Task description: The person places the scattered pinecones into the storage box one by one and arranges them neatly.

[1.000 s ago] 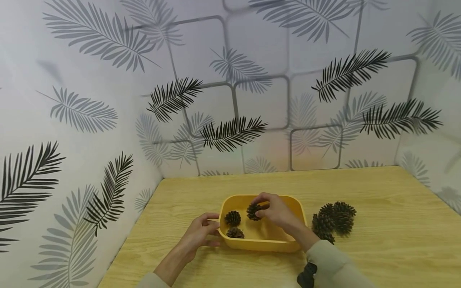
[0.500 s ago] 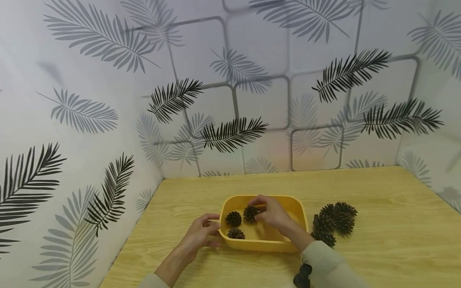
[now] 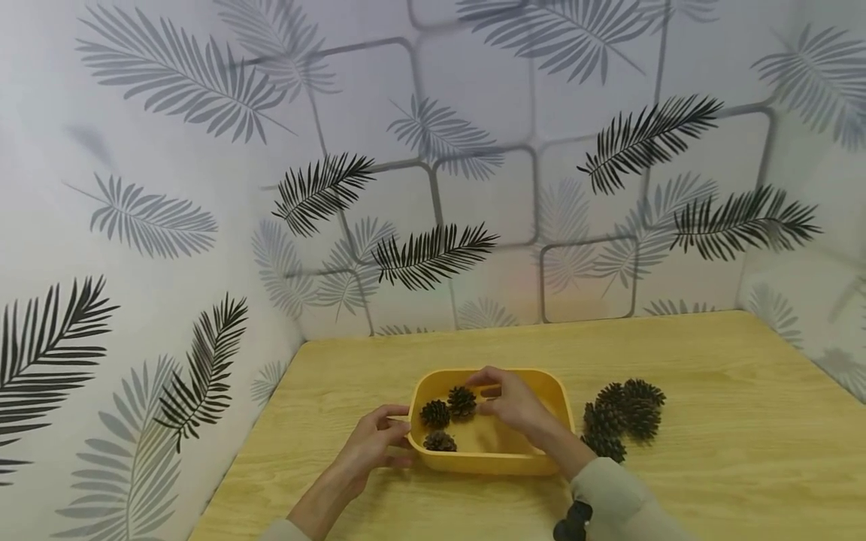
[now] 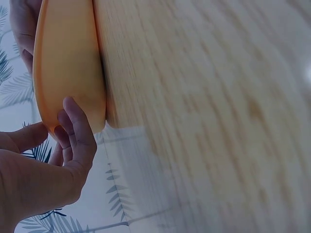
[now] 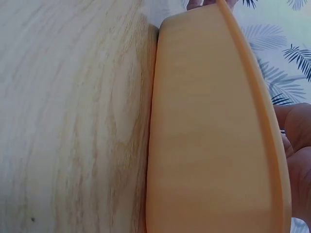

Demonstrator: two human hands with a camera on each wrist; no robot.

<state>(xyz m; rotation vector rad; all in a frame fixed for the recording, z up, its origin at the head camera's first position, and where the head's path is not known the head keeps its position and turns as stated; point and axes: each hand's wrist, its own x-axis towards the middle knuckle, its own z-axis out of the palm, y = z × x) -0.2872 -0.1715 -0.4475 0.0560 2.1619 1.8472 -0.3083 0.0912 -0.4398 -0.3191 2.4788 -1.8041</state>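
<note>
In the head view my left hand (image 3: 372,443) rests against the left end of a yellow plastic box (image 3: 490,463), its thumb at the rim and its fingers spread along the outer wall. My right hand (image 3: 513,406) reaches over the near wall into the box, fingers bent and thumb apart. Just left of its fingertips sits a pine cone (image 3: 462,402); any contact is hard to make out. Two more lie by the left wall, one pine cone (image 3: 435,414) behind the other pine cone (image 3: 440,441). Both wrist views show the box's outer wall (image 5: 209,121).
Several pine cones (image 3: 622,417) lie bunched on the wooden table (image 3: 731,421) right of the box. A dark object (image 3: 572,521) shows beside the right sleeve (image 3: 625,500). Leaf-patterned walls (image 3: 487,195) stand behind and to the left of the table.
The pine cone at my right hand has moved left within the box, beside the other two. The right fingers have come away from around it. My left hand stays at the box's end.
</note>
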